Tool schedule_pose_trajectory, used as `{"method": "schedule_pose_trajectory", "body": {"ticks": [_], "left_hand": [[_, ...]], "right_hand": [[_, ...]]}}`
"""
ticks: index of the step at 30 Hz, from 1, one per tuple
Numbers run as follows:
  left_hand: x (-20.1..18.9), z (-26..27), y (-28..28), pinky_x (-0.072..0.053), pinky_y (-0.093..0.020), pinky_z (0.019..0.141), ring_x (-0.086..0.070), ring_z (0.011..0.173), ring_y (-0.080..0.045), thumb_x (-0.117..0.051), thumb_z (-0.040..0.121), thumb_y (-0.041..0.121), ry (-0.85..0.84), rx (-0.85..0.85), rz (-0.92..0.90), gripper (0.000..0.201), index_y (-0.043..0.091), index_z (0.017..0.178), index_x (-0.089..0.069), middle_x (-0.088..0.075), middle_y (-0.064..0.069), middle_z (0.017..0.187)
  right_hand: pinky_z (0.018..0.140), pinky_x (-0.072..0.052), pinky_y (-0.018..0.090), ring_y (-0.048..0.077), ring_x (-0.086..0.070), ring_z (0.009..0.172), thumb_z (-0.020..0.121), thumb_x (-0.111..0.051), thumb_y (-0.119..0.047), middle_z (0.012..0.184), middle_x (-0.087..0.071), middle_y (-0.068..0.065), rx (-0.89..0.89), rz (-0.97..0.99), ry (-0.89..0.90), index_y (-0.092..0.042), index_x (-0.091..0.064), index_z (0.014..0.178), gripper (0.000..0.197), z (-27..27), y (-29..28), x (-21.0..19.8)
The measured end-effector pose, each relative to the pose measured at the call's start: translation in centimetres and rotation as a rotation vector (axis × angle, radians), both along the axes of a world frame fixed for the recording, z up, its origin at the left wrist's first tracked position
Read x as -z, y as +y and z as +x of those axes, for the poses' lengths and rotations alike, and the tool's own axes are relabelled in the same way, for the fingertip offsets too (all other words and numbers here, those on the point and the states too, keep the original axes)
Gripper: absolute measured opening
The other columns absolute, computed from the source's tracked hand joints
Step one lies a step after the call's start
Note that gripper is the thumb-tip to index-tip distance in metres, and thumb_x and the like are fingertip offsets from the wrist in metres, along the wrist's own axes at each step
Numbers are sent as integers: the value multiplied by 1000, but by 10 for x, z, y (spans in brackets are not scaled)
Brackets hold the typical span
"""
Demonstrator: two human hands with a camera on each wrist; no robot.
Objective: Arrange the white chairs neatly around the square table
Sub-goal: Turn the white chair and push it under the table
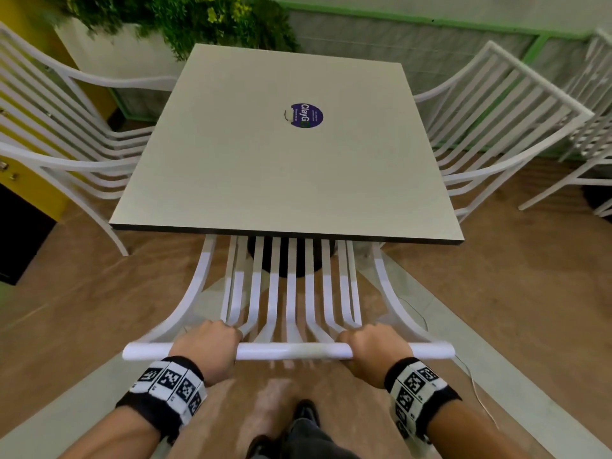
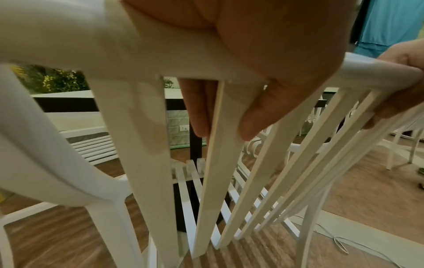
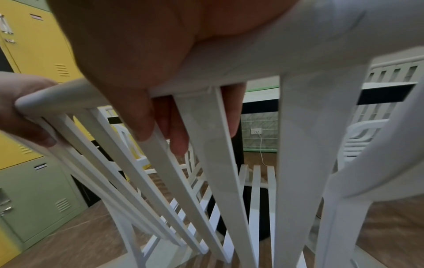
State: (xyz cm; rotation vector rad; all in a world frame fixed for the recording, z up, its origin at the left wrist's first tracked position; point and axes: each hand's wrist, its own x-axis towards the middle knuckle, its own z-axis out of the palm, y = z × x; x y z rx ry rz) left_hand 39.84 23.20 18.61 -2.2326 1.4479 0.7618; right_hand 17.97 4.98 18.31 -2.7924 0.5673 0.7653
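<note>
A square beige table (image 1: 284, 180) with a purple round sticker (image 1: 306, 115) stands in front of me. A white slatted chair (image 1: 291, 293) faces its near edge, the seat partly under the tabletop. My left hand (image 1: 207, 347) and right hand (image 1: 374, 351) both grip the chair's top rail (image 1: 288, 352), fingers curled over it. In the left wrist view my left hand (image 2: 263, 59) wraps the rail (image 2: 69, 41); in the right wrist view my right hand (image 3: 142, 63) does the same on the rail (image 3: 321, 36). Another white chair (image 1: 63, 127) sits at the table's left side and one more (image 1: 496, 117) at its right.
A planter with green plants (image 1: 172, 21) stands behind the table. Yellow and green lockers (image 3: 34, 108) line the left. More white chairs (image 1: 592, 134) stand at far right. A thin white cable (image 1: 477, 392) lies on the wood floor. My shoe (image 1: 306, 414) is behind the chair.
</note>
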Motion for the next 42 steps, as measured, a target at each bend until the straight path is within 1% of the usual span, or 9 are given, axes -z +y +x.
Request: {"method": "schedule_pose_trajectory", "body": {"ticks": [13,17,21,30,33,35,37,39,42], "left_hand": [[-6,20,17,-55,-31,74,-62,81,-19,-52,82,17,-45,-36,-13,22,25,97,-65,-58,2,82],[-5,10,12,-53,-31,74,-63,84,-21,-54,82,17,-61,-22,-11,22,22,100,-64,-63,-3,94],[-4,2,9,-53,-32,75,-62,84,-22,-54,82,15,-49,-7,-30,22,20,101,-64,-64,-5,94],[-6,9,10,-56,-32,74,-60,76,-19,-55,79,18,-10,-8,-57,23,23,98,-66,-65,-1,87],[-2,8,15,-55,-34,77,-60,78,-19,-55,79,18,-20,-6,-153,27,24,104,-62,-66,1,92],[4,6,23,-50,-34,86,-61,92,-20,-59,77,16,-36,-23,-331,38,24,114,-57,-65,3,105],[10,2,33,-43,-40,96,-59,103,-24,-68,72,14,-69,-15,-530,49,20,118,-55,-65,-1,113],[17,1,49,-38,-48,103,-56,113,-28,-76,67,16,-98,-26,-647,60,16,123,-54,-62,-7,123],[27,-6,81,-5,-45,117,-33,136,-31,-64,70,34,-160,-57,-696,79,12,140,-36,-42,-13,145]], "right_hand": [[70,-54,36,21,-64,75,89,-51,-37,87,-69,-1,26,-45,-12,-27,-60,103,19,18,29,3],[69,-54,35,20,-63,73,90,-50,-42,86,-68,-1,5,-70,-5,-27,-60,101,21,11,21,3],[68,-55,34,19,-63,72,89,-49,-47,85,-68,-3,18,-94,7,-29,-61,100,24,5,14,4],[61,-44,29,19,-54,66,90,-48,-43,86,-68,-3,54,-93,-29,-30,-58,101,20,8,19,-1],[61,-42,29,18,-54,69,89,-51,-42,90,-68,-3,92,-106,-75,-30,-57,101,18,6,22,-2],[68,-44,30,18,-58,82,88,-56,-40,102,-66,-3,164,-101,-153,-28,-57,110,25,2,27,0],[89,-45,35,20,-57,106,84,-61,-38,119,-62,-1,232,-85,-276,-24,-53,125,43,-8,33,5],[112,-29,43,23,-45,128,83,-62,-39,139,-51,3,261,-113,-367,-21,-44,136,59,-27,43,7],[117,-14,47,24,-26,142,83,-60,-42,155,-30,5,290,-213,-389,-22,-27,146,74,-70,59,6]]}}
